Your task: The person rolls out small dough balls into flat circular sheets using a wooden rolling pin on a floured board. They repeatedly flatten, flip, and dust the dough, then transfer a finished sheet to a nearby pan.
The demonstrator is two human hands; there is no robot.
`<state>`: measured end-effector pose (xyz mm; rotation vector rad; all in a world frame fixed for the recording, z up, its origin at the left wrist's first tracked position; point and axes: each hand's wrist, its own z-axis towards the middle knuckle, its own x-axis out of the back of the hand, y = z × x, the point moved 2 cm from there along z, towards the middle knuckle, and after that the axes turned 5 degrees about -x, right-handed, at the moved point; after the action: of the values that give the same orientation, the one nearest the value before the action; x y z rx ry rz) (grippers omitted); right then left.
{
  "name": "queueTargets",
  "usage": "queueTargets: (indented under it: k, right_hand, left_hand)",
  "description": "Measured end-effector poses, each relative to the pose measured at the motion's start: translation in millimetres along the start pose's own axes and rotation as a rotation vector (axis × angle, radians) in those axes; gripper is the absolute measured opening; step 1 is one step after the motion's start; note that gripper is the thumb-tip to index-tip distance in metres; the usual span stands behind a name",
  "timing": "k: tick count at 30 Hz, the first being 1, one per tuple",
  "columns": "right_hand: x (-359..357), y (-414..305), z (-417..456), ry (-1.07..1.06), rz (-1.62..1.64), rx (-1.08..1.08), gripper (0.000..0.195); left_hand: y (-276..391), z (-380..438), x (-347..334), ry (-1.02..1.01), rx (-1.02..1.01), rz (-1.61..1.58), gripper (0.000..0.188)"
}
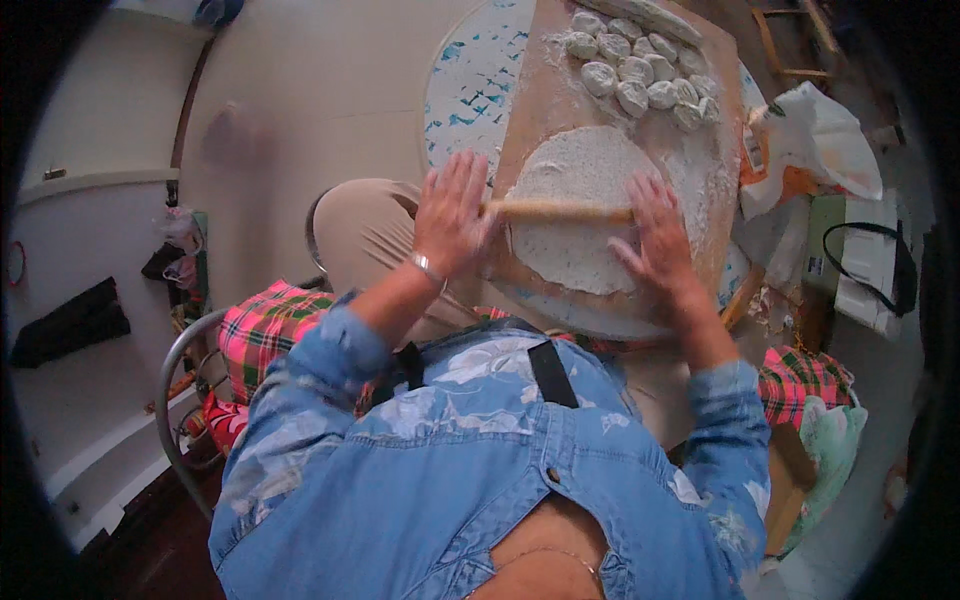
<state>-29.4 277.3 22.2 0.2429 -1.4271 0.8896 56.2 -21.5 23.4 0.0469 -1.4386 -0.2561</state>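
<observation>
A wooden rolling pin lies across a wide flattened sheet of dough. My left hand bears down on the pin's left end, fingers stretched forward, with a metal band on the wrist. Over the right end rests my right hand, its thumb spread onto the dough and its outline slightly blurred. Both palms hide the ends of the pin. Beneath the dough is a floured wooden board. Several flour-dusted lumps of dough sit at the board's far end, beside a long floured roll.
The board stands on a round white table with blue marks. To the right are a white and orange bag and a white box with a black strap. Plaid cushioning and a metal chair frame are at my left.
</observation>
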Motion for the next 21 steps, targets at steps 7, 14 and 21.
queueTargets:
  k: [7,14,21]
  right_hand:
    - [-7.0,34.8,98.1,0.094,-0.107,0.087,0.082]
    - [1.6,25.5,77.7,-0.089,-0.007,0.213,0.078]
    - [-8.5,42.2,104.1,-0.097,-0.104,0.227,0.069]
  left_hand:
    - [-38.2,95.9,-3.4,0.239,0.215,0.011,0.063]
    - [-18.6,35.3,-4.3,0.165,0.071,0.000,0.061]
    - [-39.8,87.3,-11.6,0.082,0.205,0.011,0.063]
